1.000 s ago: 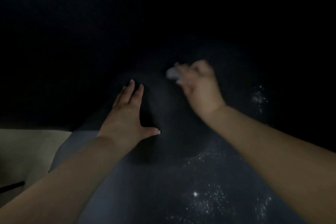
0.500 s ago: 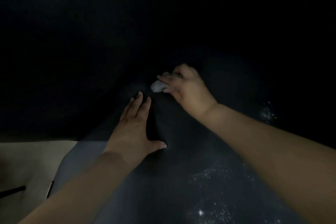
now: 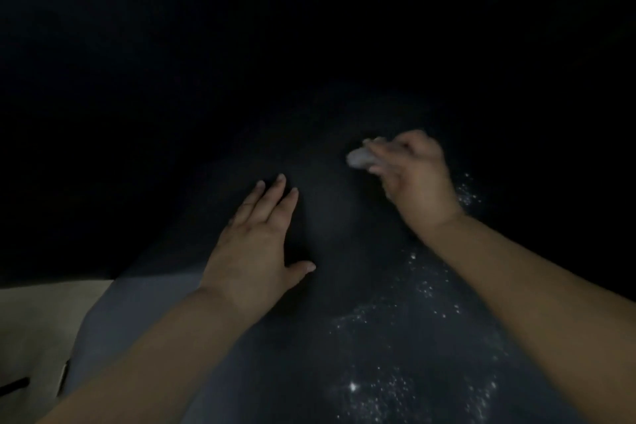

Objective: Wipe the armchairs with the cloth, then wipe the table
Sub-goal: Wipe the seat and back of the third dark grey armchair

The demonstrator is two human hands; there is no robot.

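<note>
1. The cloth (image 3: 358, 158) is seen as a small pale wad, bunched and blurred, pressed against a dark padded surface (image 3: 327, 217) that is taken to be an armchair; little else can be told in the gloom.
2. The cloth is gripped by the right hand (image 3: 413, 175), its fingers (image 3: 382, 167) curled round the wad, with only one end of the wad left showing beyond them.
3. The left hand (image 3: 254, 251) is laid flat on the same surface, below and to the left of the cloth and apart from it; its fingers are straight and spread, and nothing is held.
4. Glinting specks (image 3: 423, 289) are scattered on the surface below and to the right of the cloth.
5. The cloth is judged to be light, soft and easily crushed. It is best taken in a bunched handful, so that a broad pad is presented to the surface.
6. A pale floor (image 3: 41, 320) is seen far below and to the left of the cloth.
</note>
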